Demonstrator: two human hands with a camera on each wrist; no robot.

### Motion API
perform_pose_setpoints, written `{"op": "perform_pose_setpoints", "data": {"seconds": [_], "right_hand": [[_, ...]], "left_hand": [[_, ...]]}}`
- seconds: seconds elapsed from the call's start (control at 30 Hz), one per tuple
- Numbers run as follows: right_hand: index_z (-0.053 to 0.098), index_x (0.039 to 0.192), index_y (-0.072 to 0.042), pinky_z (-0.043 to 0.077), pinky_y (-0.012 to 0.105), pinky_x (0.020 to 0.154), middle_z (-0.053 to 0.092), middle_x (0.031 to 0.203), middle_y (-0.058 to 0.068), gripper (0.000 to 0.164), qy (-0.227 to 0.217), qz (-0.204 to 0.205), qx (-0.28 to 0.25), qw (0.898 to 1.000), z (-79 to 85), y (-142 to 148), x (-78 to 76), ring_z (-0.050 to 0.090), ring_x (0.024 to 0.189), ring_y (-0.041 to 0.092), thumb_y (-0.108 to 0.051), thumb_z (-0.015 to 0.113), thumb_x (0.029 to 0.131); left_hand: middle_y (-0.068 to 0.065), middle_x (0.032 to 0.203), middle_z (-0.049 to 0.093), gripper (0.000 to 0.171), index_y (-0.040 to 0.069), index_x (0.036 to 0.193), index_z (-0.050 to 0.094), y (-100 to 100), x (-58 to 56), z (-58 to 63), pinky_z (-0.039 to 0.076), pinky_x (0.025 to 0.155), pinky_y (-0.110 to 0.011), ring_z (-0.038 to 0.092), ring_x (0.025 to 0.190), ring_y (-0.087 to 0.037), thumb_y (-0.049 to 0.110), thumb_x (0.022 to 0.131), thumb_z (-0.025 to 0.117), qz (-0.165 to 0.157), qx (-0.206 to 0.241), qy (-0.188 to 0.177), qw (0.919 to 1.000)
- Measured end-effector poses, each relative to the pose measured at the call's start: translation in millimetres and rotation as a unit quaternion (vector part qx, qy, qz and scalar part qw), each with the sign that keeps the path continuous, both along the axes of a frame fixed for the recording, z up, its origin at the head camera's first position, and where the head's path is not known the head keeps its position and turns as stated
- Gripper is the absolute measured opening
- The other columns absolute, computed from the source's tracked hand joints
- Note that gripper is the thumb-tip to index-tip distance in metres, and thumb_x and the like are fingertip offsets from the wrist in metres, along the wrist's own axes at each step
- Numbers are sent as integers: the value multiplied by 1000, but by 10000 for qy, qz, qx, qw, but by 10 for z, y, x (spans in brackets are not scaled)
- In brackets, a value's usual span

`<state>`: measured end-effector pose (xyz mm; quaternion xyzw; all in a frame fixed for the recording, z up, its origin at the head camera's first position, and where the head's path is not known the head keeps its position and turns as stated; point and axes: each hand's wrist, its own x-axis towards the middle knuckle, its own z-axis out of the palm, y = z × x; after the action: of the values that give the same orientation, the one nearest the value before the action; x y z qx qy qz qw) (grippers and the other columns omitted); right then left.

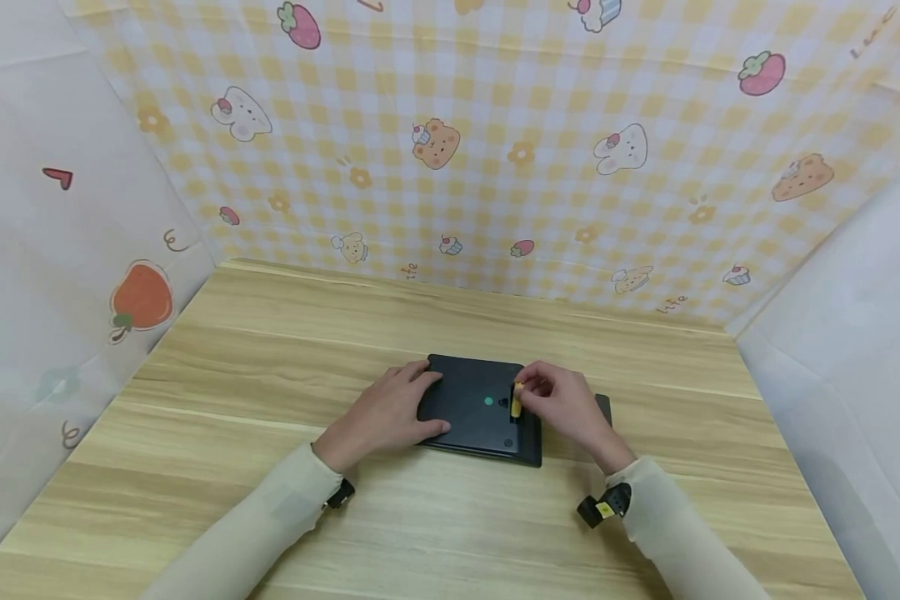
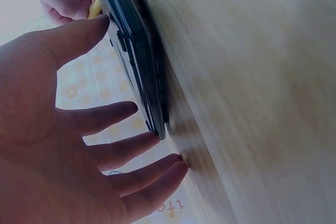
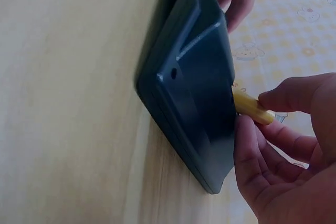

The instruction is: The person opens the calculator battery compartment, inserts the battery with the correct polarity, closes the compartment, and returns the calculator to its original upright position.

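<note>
A black calculator-like device (image 1: 465,408) lies back side up on the table, with a small green dot and a slot near its right end. My left hand (image 1: 397,408) rests at its left side, thumb on the back and fingers spread along the edge; in the left wrist view that thumb (image 2: 84,38) touches the casing. My right hand (image 1: 562,404) pinches a yellow battery (image 1: 517,400) between thumb and fingers at the slot. In the right wrist view the battery (image 3: 251,106) stands tilted, one end at the casing's opening.
Partly hidden behind the right hand, a dark flat piece (image 1: 604,408) lies on the wooden table (image 1: 450,533). A checked cloth (image 1: 495,200) hangs along the back edge, and white cloth (image 1: 60,250) closes the left side.
</note>
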<state>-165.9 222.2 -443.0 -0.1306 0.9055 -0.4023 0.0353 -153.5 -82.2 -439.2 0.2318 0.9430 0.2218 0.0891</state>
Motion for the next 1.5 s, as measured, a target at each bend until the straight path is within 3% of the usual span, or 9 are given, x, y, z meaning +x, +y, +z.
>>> {"op": "perform_pose_setpoints", "data": {"seconds": [0.5,0.87,1.1,1.5], "right_hand": [[84,114,-9,56,32,71,74,95,-2,13,667,-259,211,9972,-111,0,54,68,81,13,-12,81,102],[83,109,-10,58,28,69,77,90,-3,12,485,-659,-103,9966,-99,-34,71,71,79,16,-12,86,97],[82,105,-10,58,27,68,79,91,-2,12,438,-808,-163,9956,-106,-33,81,72,79,16,-13,89,95],[83,104,-11,58,27,66,80,91,0,10,411,-927,-335,9943,-150,-11,82,73,80,17,-15,89,96]], "left_hand": [[-24,169,43,81,3,162,52,27,-11,-14,46,116,-63,47,150,-49,48,101,79,38,-68,15,10000],[-24,172,38,86,6,165,50,32,-2,-6,44,117,-64,43,152,-49,52,99,80,14,56,-81,10000],[-21,177,30,102,7,168,45,59,1,-19,43,118,-65,36,156,-49,60,91,87,-191,29,-264,9995],[-18,179,27,114,-2,165,46,122,-33,-25,38,123,-60,34,158,-48,60,82,95,-416,-201,-146,9988]]}}
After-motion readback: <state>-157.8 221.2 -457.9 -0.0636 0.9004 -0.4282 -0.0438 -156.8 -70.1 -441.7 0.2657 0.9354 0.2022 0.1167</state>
